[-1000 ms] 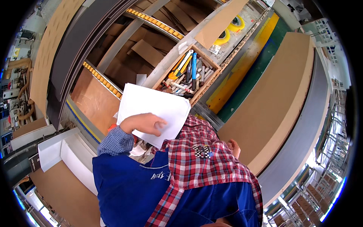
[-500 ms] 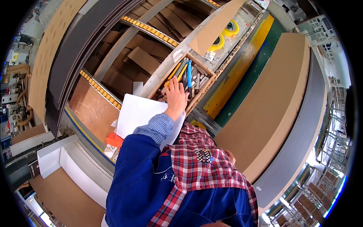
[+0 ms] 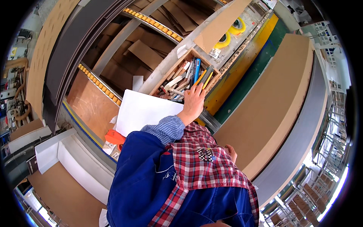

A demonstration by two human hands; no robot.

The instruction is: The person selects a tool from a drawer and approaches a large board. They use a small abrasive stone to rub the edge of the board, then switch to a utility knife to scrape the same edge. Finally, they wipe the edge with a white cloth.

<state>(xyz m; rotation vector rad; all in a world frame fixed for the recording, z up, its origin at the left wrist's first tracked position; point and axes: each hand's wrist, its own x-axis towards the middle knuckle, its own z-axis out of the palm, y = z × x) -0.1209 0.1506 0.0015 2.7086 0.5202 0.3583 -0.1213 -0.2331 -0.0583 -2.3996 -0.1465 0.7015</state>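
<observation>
My left hand (image 3: 193,103) is over the near right corner of a wooden box (image 3: 155,90) full of mixed tools and pieces. Its fingers are closed round the near ends of slim yellow tools (image 3: 207,80), which lean toward the box's right side. Their exact kind is hard to make out. A blue pen-like tool (image 3: 197,69) lies beside them, among several whitish and brown sticks. White paper (image 3: 145,110) lies to the left of my left wrist. Only part of my right hand (image 3: 231,153) shows, beside the checked apron; its fingers are mostly hidden.
Rolls of yellow tape (image 3: 224,40) sit beyond the box, near a cardboard strip (image 3: 215,28). A large brown panel stack (image 3: 268,106) stands at my right. Roller strips (image 3: 99,84) and cardboard pieces (image 3: 145,54) are to the left. An orange object (image 3: 114,137) lies below the paper.
My left hand has moved right across the box, and the yellow tools have shifted with it to the right side. More sticks show on the left. My right hand is slightly more visible.
</observation>
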